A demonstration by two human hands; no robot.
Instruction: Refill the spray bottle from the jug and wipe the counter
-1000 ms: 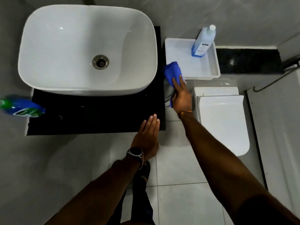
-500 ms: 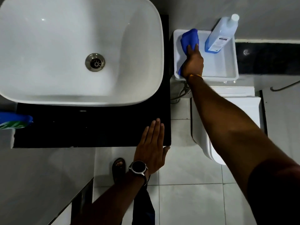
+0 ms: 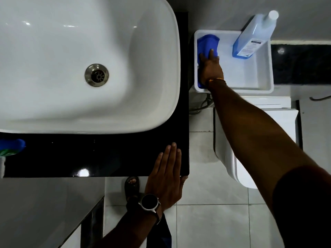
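My right hand [image 3: 211, 68] presses a blue cloth [image 3: 207, 43] down inside the left side of a white tray [image 3: 254, 88], fingers over the cloth. A translucent blue jug [image 3: 254, 34] with a white cap stands in the tray's far right corner. My left hand [image 3: 167, 174] lies flat, fingers together, on the front right corner of the black counter [image 3: 107, 154]. At the counter's left edge a blue and green spray bottle [image 3: 11, 146] is partly cut off by the frame.
A large white basin [image 3: 89, 68] with a metal drain fills most of the counter. A white toilet [image 3: 231, 158] stands below the tray, under my right arm. Tiled floor and my sandalled foot [image 3: 132, 185] lie below.
My right hand carried the blue cloth from beside the counter's edge up into the white tray and pushed it to the tray's far left. My left hand stayed on the counter corner.
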